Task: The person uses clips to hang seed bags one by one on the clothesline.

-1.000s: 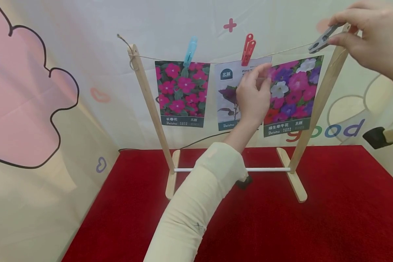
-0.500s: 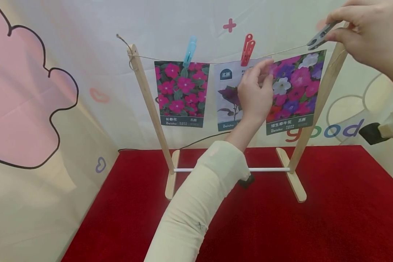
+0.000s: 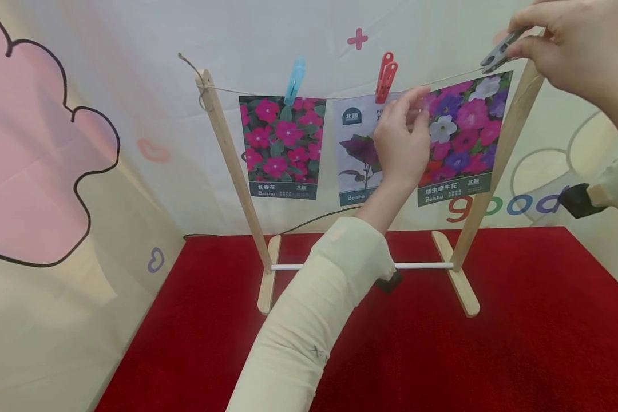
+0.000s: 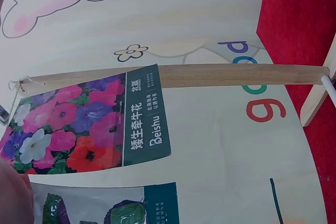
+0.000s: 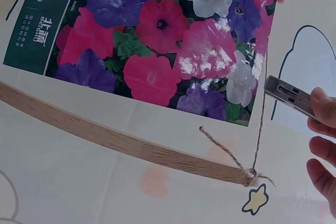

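Observation:
My left hand (image 3: 401, 137) pinches the upper left corner of a card with pink, purple and white flowers (image 3: 466, 129), holding its top edge along a thin twine (image 3: 453, 76). The right hand (image 3: 582, 57) grips a grey clothespin (image 3: 499, 52) by its handles. The clothespin's nose (image 5: 271, 84) is right at the twine, above the card's upper right part. Left of this card hang two more: a plant card (image 3: 347, 157) under a red clothespin (image 3: 385, 80), partly covered by my left hand, and a magenta flower card (image 3: 283, 143) under a light blue clothespin (image 3: 294, 81).
The twine runs between two wooden posts (image 3: 232, 154) of a stand with flat wooden feet (image 3: 460, 286) and a white crossbar (image 3: 424, 265). It stands on a red-covered table (image 3: 443, 355). A printed cloth backdrop (image 3: 134, 103) hangs behind.
The right hand and grey clothespin have moved left and slightly down relative to the line, toward the card. The flower card has risen closer to the twine with my left hand still at its corner.

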`<act>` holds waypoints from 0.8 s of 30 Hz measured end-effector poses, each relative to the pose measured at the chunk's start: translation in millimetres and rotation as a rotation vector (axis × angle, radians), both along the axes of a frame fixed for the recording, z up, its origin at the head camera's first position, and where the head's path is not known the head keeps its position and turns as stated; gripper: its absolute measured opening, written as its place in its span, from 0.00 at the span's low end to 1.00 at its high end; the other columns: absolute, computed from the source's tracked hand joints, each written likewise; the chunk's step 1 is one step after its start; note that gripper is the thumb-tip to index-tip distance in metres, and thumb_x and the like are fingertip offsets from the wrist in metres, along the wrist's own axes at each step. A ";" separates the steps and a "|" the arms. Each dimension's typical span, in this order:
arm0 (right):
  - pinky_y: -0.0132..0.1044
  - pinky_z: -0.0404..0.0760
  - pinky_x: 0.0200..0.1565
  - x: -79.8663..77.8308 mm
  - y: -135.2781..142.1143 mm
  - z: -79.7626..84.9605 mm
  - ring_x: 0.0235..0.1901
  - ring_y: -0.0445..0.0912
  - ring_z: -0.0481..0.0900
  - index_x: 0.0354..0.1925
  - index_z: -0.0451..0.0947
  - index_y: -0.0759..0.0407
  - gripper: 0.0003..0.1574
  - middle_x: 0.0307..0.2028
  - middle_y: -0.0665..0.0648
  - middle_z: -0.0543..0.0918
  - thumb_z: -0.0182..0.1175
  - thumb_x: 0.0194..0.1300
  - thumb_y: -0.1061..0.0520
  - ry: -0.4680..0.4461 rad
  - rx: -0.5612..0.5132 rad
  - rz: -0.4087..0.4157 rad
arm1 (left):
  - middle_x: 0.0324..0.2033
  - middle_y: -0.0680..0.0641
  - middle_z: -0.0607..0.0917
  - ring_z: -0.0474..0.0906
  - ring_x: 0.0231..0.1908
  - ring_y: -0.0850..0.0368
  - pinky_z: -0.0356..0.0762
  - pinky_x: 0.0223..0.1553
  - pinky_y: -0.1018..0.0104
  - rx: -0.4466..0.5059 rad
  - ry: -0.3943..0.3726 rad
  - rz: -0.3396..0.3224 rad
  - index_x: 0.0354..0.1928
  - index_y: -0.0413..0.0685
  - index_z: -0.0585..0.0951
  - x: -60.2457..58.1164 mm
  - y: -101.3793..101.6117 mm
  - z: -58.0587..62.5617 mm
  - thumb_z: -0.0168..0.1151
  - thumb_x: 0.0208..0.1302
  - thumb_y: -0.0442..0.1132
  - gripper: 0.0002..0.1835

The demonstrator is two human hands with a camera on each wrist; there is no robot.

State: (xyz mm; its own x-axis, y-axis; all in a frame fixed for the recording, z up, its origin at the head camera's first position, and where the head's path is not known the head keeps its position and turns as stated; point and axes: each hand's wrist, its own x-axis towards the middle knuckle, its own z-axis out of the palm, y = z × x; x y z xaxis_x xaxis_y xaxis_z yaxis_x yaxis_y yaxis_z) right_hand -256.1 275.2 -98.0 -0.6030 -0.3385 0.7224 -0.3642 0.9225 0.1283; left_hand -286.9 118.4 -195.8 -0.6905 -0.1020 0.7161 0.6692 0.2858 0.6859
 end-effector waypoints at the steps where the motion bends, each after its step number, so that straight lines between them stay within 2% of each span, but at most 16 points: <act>1: 0.46 0.60 0.33 -0.7 -0.1 0.3 0.35 0.60 0.62 0.40 0.74 0.72 0.11 0.37 0.69 0.69 0.50 0.61 0.66 -0.011 -0.002 -0.004 | 0.37 0.52 0.80 0.77 0.37 0.68 0.68 0.38 0.90 -0.002 -0.001 0.002 0.47 0.51 0.77 -0.1 0.2 0.0 0.55 0.59 0.33 0.14; 5: 0.54 0.68 0.39 -0.8 -0.5 0.1 0.39 0.61 0.61 0.41 0.73 0.73 0.12 0.38 0.71 0.69 0.48 0.62 0.65 -0.078 -0.019 -0.034 | 0.37 0.52 0.79 0.77 0.37 0.68 0.67 0.38 0.90 -0.009 -0.006 0.002 0.47 0.52 0.77 0.2 1.5 -0.4 0.55 0.59 0.33 0.14; 9: 0.58 0.70 0.39 0.6 -1.1 -0.3 0.39 0.62 0.61 0.40 0.73 0.73 0.12 0.38 0.71 0.70 0.49 0.62 0.65 -0.084 -0.016 -0.033 | 0.38 0.53 0.79 0.76 0.37 0.69 0.67 0.38 0.90 -0.006 -0.016 0.000 0.47 0.52 0.77 0.3 2.6 0.0 0.55 0.59 0.33 0.14; 24: 0.61 0.70 0.42 4.2 -4.2 1.9 0.40 0.62 0.61 0.39 0.74 0.71 0.11 0.40 0.70 0.71 0.49 0.62 0.65 -0.124 0.013 -0.055 | 0.34 0.55 0.80 0.76 0.35 0.70 0.63 0.35 0.88 -0.040 0.027 0.077 0.43 0.54 0.79 -1.0 5.8 3.7 0.55 0.58 0.33 0.12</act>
